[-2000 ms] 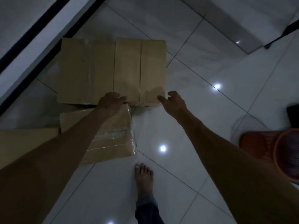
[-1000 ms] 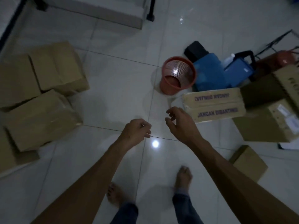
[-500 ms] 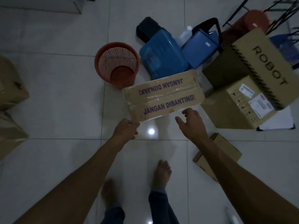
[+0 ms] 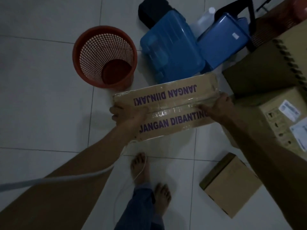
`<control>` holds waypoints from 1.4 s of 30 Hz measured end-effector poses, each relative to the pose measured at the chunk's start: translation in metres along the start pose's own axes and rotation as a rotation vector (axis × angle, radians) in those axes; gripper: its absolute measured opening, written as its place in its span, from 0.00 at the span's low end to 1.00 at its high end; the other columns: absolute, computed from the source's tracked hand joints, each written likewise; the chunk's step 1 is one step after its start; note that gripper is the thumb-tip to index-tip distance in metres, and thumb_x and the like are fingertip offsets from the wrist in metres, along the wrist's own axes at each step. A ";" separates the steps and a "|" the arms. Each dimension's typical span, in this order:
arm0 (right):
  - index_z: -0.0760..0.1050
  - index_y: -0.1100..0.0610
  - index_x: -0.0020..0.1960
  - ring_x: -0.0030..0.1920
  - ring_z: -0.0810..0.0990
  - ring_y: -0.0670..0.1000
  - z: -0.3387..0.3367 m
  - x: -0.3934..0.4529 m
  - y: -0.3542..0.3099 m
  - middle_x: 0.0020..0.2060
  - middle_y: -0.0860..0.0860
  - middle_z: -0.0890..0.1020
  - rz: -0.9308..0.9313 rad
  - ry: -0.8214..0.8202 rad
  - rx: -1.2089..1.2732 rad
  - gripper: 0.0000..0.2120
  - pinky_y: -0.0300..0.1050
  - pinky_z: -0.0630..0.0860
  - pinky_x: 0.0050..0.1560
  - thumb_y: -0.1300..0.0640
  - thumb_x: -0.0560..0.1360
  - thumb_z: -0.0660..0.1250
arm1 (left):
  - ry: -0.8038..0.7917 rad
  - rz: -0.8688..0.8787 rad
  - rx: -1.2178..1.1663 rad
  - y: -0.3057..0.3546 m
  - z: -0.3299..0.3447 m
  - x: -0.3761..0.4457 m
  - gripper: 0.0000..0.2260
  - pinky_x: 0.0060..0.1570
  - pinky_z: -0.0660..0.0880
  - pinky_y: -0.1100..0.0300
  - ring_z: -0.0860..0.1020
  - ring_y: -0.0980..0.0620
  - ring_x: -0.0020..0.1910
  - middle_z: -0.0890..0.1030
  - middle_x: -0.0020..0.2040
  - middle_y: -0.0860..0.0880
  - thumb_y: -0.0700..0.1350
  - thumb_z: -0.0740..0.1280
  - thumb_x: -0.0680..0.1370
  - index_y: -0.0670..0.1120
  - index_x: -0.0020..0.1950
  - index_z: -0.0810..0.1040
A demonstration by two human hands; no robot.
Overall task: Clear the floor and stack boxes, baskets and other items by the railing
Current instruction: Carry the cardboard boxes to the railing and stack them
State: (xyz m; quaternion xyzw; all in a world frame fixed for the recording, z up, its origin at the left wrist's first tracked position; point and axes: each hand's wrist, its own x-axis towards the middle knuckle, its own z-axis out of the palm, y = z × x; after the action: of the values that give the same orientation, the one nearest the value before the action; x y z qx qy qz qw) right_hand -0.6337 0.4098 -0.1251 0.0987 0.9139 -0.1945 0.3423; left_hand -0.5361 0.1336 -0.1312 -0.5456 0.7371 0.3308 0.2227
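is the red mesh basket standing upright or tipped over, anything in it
Upright: the red mesh basket stands on its base with the open rim facing up. It looks empty; only its solid bottom shows inside.

Your arms and feet are bare.
Your left hand [image 4: 127,115] and right hand [image 4: 219,107] wear no gloves or sleeves; dark blue trouser legs [image 4: 141,208] reach your ankles.
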 end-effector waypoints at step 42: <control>0.59 0.45 0.76 0.60 0.77 0.62 -0.109 -0.490 -0.275 0.66 0.57 0.74 -0.339 -0.334 0.141 0.55 0.67 0.74 0.57 0.15 0.58 0.59 | 0.179 -0.105 -0.586 -0.318 -0.510 -0.315 0.57 0.64 0.75 0.47 0.73 0.43 0.67 0.72 0.72 0.43 0.73 0.74 0.56 0.43 0.76 0.64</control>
State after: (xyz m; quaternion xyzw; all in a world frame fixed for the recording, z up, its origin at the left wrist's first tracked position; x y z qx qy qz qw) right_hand -0.4183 0.1838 0.3542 -0.0658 0.8322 -0.3262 0.4436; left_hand -0.1208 -0.0915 0.3559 -0.6507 0.5980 0.4680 0.0071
